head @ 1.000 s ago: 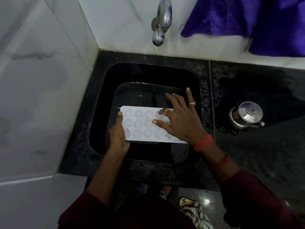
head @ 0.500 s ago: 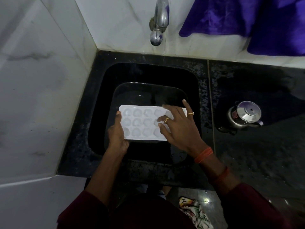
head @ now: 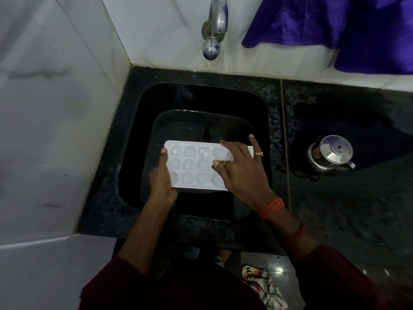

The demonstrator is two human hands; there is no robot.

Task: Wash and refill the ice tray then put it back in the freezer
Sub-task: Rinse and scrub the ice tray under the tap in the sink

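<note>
Head view: white ice tray (head: 196, 166) held level over the black sink (head: 201, 97), below the tap (head: 211, 49). Left end gripped by the left hand (head: 161, 180), thumb on top; right hand (head: 241, 175) spread flat across the right-hand cups, grasping nothing. Probably light, thin, slightly bendy, slick when wet; best taken by both short edges.

Ice tray (head: 196, 166) matt white plastic; tap (head: 213, 30) and kettle (head: 330, 156) shiny metal; table (head: 357, 198) glossy speckled black stone; cloth (head: 335, 25) satiny purple.
</note>
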